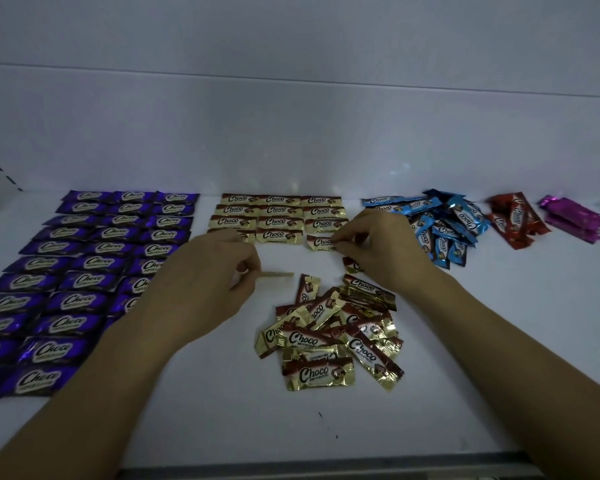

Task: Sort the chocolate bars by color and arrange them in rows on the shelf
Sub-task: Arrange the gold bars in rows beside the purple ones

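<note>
The white shelf [465, 375] carries everything, so work across it from the back. The purple rows [84, 271] fill the left of the frame and look finished; keep your forearm off them. The loose gold heap [336, 337] lies lower centre, and the gold rows [278, 211] stand upper centre, three across. The blue heap [444, 226], red heap [513, 220] and magenta heap [582, 220] wait unsorted at the upper right.

Your left hand [201, 289] has a narrow grip on a thin pale strip [279, 274], probably another gold bar seen edge-on, held just above the heap. Your right hand [378, 247] also has a narrow grip, pinching the right end of a gold bar [321, 242] at the third place of the fourth row.

That bar sits slightly tilted: square it to the bar above, logo upright, with the same gap as its neighbours, then let go cleanly so it does not drag. Watch your right wrist, which is close to the blue heap. Lay the left hand's piece at the start of the next row
</note>
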Motion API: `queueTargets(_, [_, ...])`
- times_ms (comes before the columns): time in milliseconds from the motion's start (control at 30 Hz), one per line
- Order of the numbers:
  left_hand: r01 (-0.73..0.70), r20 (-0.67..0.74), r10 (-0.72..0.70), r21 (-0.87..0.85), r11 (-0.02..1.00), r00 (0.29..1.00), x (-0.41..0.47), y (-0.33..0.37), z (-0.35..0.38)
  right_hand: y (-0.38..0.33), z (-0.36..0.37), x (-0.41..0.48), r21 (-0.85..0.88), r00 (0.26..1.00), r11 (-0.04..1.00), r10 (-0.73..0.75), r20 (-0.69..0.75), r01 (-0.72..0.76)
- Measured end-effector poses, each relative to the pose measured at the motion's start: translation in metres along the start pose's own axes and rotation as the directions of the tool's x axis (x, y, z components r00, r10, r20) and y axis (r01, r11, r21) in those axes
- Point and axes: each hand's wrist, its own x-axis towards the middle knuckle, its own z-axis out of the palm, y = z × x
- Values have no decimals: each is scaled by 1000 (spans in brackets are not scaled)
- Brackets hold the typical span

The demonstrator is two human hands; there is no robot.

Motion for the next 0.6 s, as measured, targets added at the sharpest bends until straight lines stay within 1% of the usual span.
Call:
queueTargets(100, [-1,40,0,6,1000,999,-1,-2,2,-4,-3,0,-5,999,1000,-12,-31,12])
queueTargets(167, [-6,68,4,19,1000,998,-2,-3,3,-1,-19,-1,2,1000,1000,-8,-24,9])
queueTargets(200, [-6,70,5,26,1000,998,-2,-4,3,3,-30,-3,-13,1000,1000,-5,12,5])
queueTargets(233, [-4,67,2,33,999,998,-2,-3,3,8,-40,-5,-34,997,999,4,77,-2])
queueTargets(300, [10,61,-13,41,999,998,-2,0,4,19,-56,-12,-81,971,996,53,235,-35])
queueTargets(333, [11,66,-15,50,999,998,-2,2,4,23,-60,-16,-110,955,993,76,285,-46])
queueTargets(367, [11,79,-16,59,998,997,-2,5,5,26,-60,-19,-138,947,989,92,309,-51])
queueTargets(433, [18,115,-26,67,998,993,-3,7,7,27,-57,-23,-161,945,986,87,314,-38])
queueTargets(600, [36,152,-48,84,996,987,-1,11,6,26,-58,-21,-127,940,992,49,337,-6])
